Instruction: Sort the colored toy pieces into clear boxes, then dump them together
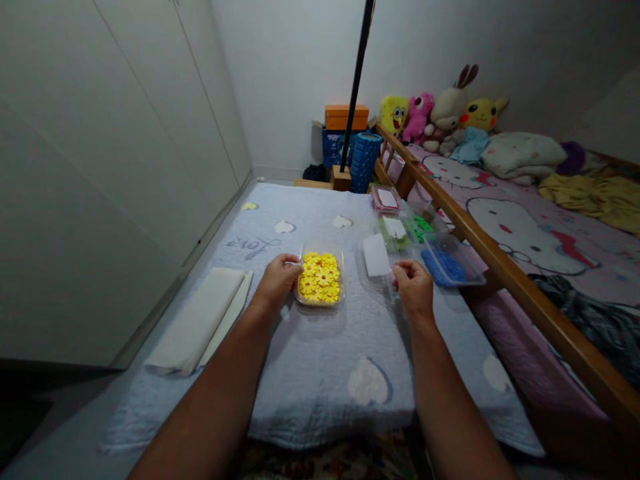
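A clear plastic box (341, 301) full of yellow flower-shaped pieces (320, 277) lies on the pale blue quilt (320, 373). My left hand (277, 283) grips the box's left edge with curled fingers. My right hand (413, 288) is closed on the near edge of a clear lid (376, 260) with a white label, just right of the yellow box. Beyond the lid sit more clear boxes: one with blue pieces (447, 265), one with green pieces (419, 228), and a pink-rimmed one (385, 199).
A folded white cloth (200, 320) lies at the quilt's left edge by the wardrobe doors. A wooden bed rail (500, 257) runs along the right, with plush toys (440, 110) and bedding behind it. A black pole (356, 87), a blue foam roller (364, 160) and stacked boxes stand at the far wall.
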Available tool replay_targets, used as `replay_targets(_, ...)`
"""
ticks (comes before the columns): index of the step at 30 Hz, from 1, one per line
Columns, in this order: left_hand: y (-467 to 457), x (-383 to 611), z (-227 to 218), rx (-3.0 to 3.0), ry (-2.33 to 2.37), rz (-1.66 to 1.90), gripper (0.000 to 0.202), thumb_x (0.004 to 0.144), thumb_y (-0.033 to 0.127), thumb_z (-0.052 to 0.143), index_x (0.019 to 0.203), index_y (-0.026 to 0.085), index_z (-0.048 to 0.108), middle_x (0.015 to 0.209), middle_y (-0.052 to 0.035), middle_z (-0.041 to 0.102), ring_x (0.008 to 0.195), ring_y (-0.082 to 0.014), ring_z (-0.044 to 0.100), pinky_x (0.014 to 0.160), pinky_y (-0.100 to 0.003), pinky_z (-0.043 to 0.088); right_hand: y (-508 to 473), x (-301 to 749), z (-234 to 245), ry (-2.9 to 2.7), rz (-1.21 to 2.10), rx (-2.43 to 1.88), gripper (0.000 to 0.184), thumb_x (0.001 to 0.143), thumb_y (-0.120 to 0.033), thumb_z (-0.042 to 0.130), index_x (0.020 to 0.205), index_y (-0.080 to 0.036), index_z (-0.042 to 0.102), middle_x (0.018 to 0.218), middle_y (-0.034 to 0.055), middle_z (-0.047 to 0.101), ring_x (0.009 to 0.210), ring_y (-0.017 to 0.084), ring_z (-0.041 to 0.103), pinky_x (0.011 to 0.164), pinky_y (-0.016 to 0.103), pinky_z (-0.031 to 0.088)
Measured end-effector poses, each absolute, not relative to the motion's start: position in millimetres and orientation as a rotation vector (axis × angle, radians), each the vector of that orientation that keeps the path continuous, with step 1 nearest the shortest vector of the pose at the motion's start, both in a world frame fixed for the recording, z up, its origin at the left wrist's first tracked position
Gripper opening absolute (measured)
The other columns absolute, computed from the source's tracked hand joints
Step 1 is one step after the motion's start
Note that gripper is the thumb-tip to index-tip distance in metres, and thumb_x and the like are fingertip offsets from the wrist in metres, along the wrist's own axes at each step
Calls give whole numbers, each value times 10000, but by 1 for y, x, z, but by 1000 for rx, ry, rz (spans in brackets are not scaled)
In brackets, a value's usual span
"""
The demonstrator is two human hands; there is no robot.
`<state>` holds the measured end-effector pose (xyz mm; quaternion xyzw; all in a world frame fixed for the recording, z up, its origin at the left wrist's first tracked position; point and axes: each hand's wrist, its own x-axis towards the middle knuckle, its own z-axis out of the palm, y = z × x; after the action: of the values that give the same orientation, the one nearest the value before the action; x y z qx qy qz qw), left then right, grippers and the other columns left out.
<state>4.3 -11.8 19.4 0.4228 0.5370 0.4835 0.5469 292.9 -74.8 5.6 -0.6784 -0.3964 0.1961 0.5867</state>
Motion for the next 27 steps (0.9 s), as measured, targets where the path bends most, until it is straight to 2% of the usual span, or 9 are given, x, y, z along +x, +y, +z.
replay_targets(5, -6, -6, 23, 967, 1303, 1162, 439, 533, 289, 743, 947, 164, 665, 583, 60, 554, 489, -111, 484, 484, -218, 349, -77, 294, 6, -923, 463, -1618, 250, 743, -455, 664, 825, -219, 652, 581, -53, 556, 519, 151, 515, 520, 278, 408)
replay_targets(8, -8, -8, 30, 1020, 1249, 1125, 509, 506, 266, 769, 992, 150, 669, 583, 75, 529, 509, -111, 484, 510, -225, 359, -77, 293, 7, -911, 459, -1621, 265, 740, -475, 662, 823, -224, 648, 570, -58, 541, 516, 154, 511, 514, 277, 403)
replay_targets(14, 0, -7, 41, 1203, 1367, 1208, 440, 543, 241, 709, 973, 155, 738, 590, 61, 514, 538, -121, 459, 540, -246, 322, -76, 289, 6, -900, 472, -1588, 294, 746, -492, 671, 848, -217, 650, 591, -57, 556, 516, 154, 523, 518, 281, 422)
replay_targets(21, 19, -1, 56, 1549, 1618, 1197, 377, 601, 192, 644, 949, 170, 787, 603, 30, 576, 592, -167, 529, 623, -285, 381, -76, 286, 5, -903, 466, -1593, 291, 752, -485, 664, 862, -215, 654, 591, -62, 544, 507, 154, 526, 526, 287, 420)
replay_targets(27, 21, 18, 63, 1777, 1684, 1145, 355, 681, 151, 664, 1007, 182, 801, 750, -22, 645, 729, -205, 598, 767, -305, 454, -75, 286, 3, -884, 474, -1561, 293, 751, -489, 670, 870, -222, 645, 594, -69, 543, 495, 146, 516, 510, 280, 416)
